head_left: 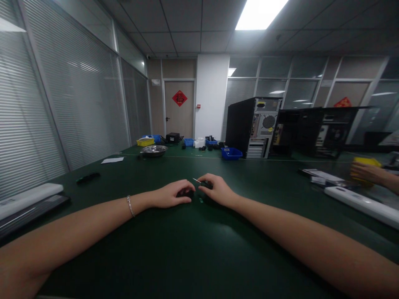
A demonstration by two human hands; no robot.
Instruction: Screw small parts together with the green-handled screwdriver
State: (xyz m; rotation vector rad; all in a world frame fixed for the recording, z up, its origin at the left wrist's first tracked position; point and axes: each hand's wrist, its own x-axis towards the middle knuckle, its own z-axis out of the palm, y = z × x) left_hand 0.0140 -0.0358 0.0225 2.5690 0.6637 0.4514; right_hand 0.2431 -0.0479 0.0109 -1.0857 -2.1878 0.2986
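Both my hands rest close together on the dark green table [193, 249], in the middle of the view. My left hand [172, 194] curls over a small black object [186, 193] and holds it down on the table. My right hand [217, 190] pinches a thin tool with a fine metal tip [197, 180], the tip pointing left towards the black object. A tiny greenish part [201, 200] lies on the table between my hands. What the black object is stays unclear under my fingers.
Two black computer towers [254, 126] stand at the back right. Blue bins [231, 153], a yellow bin [145, 141] and a metal bowl [153, 150] sit further back. Another person's hand [369, 174] holds something yellow at the right edge. Flat white and black devices [29, 203] lie left.
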